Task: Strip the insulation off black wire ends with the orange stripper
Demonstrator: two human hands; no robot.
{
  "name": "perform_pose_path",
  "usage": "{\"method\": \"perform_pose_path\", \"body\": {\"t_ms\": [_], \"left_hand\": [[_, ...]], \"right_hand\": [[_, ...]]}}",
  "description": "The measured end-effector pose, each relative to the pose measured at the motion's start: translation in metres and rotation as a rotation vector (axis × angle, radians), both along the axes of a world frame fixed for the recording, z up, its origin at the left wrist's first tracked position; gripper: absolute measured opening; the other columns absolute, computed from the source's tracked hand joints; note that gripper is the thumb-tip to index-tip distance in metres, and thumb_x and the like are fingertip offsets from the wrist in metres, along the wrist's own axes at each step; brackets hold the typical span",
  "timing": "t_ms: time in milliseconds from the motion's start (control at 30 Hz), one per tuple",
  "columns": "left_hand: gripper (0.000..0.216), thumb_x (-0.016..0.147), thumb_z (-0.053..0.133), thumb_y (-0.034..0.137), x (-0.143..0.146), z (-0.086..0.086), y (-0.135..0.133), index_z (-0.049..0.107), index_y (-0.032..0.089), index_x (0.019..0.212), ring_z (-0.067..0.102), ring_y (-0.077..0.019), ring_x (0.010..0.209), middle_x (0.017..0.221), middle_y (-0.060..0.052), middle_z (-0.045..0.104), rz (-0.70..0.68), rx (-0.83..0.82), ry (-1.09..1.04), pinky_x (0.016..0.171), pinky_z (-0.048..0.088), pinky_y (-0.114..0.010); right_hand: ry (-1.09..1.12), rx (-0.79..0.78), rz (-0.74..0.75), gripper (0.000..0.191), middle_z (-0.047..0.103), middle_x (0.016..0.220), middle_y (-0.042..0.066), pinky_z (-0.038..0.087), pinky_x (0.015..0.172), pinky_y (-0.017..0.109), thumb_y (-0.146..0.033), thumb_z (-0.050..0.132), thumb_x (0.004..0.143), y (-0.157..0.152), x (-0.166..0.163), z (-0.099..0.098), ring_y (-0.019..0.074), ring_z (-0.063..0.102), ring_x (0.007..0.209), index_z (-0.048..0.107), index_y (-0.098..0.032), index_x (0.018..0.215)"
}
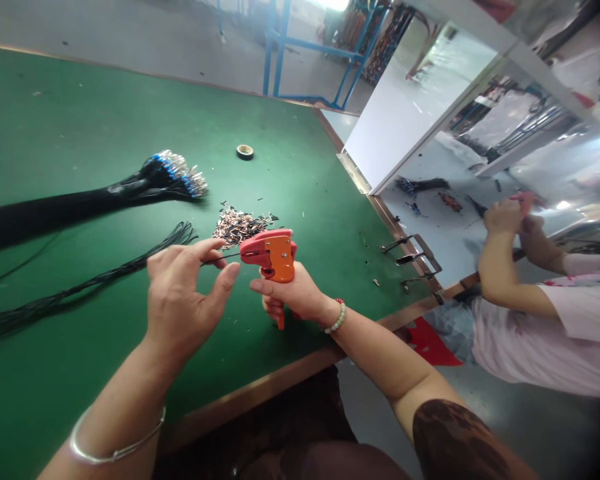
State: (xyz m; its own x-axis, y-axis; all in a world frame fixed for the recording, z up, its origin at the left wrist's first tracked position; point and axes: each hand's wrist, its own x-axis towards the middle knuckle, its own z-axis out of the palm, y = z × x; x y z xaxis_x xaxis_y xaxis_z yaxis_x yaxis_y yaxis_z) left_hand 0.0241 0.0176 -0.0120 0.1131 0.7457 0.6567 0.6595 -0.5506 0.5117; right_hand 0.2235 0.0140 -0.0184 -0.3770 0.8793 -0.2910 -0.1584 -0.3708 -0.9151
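Note:
My right hand (293, 293) is wrapped round the grip of an orange-red pistol-shaped hand tool (271, 255), held above the green table (80, 120). My left hand (185, 297) pinches a thin black wire (219, 259) between thumb and fingers, its end at the tool's nose. That wire runs back left into a loose bunch of black wires (70, 290) lying on the table. A pile of small cut wire scraps (237, 225) lies just beyond the tool.
A thick black wire bundle with blue and metal terminals (173, 175) lies at the left. A small tape roll (245, 151) sits further back. Metal clips (410, 257) are fixed at the table's right edge. Another person (525, 293) in a pink shirt works at the right.

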Motion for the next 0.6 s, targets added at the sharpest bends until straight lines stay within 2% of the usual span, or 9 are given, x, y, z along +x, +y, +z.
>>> {"method": "perform_pose_path", "body": {"t_ms": [133, 333, 467, 533, 600], "left_hand": [[0.012, 0.1, 0.063, 0.032, 0.002, 0.001, -0.002, 0.07, 0.027, 0.108, 0.067, -0.0184, 0.077, 0.087, 0.0, 0.075, -0.003, -0.008, -0.037, 0.091, 0.049, -0.038], [0.008, 0.099, 0.063, 0.026, 0.001, 0.001, -0.002, 0.071, 0.024, 0.097, 0.066, -0.0148, 0.076, 0.086, 0.0, 0.075, -0.054, 0.012, -0.057, 0.077, 0.051, -0.028], [0.008, 0.099, 0.064, 0.025, -0.001, 0.004, -0.002, 0.071, 0.023, 0.095, 0.065, -0.0123, 0.072, 0.083, 0.001, 0.072, -0.056, -0.025, -0.086, 0.072, 0.05, -0.026], [0.009, 0.099, 0.064, 0.025, -0.002, 0.006, -0.001, 0.071, 0.023, 0.094, 0.064, -0.0117, 0.072, 0.082, 0.002, 0.071, -0.043, -0.049, -0.111, 0.071, 0.049, -0.025], [0.009, 0.099, 0.065, 0.026, -0.003, 0.005, 0.0, 0.071, 0.023, 0.093, 0.064, -0.0114, 0.071, 0.081, 0.002, 0.071, -0.056, -0.06, -0.121, 0.071, 0.049, -0.024]], "right_hand": [[-0.016, -0.006, -0.015, 0.051, 0.048, 0.044, -0.011, 0.039, 0.035, 0.02, -0.046, 0.094, 0.07, -0.001, -0.002, 0.001, 0.0067, 0.042, 0.035, 0.05, -0.021, 0.072], [-0.016, 0.027, 0.037, 0.049, 0.049, 0.046, -0.01, 0.042, 0.037, 0.021, -0.044, 0.092, 0.074, 0.0, 0.002, 0.0, 0.0072, 0.045, 0.038, 0.05, -0.021, 0.071], [0.032, 0.099, 0.143, 0.038, 0.066, 0.067, -0.001, 0.06, 0.059, 0.029, -0.044, 0.088, 0.079, 0.006, 0.01, 0.001, 0.0142, 0.066, 0.06, 0.062, -0.017, 0.084], [0.101, 0.134, 0.097, 0.036, 0.069, 0.078, 0.001, 0.063, 0.068, 0.033, -0.041, 0.086, 0.081, 0.01, 0.015, 0.001, 0.0159, 0.069, 0.069, 0.064, -0.016, 0.094], [0.163, 0.177, -0.022, 0.036, 0.069, 0.087, 0.001, 0.064, 0.072, 0.034, -0.037, 0.087, 0.08, 0.013, 0.019, 0.001, 0.0158, 0.069, 0.073, 0.064, -0.018, 0.1]]}}
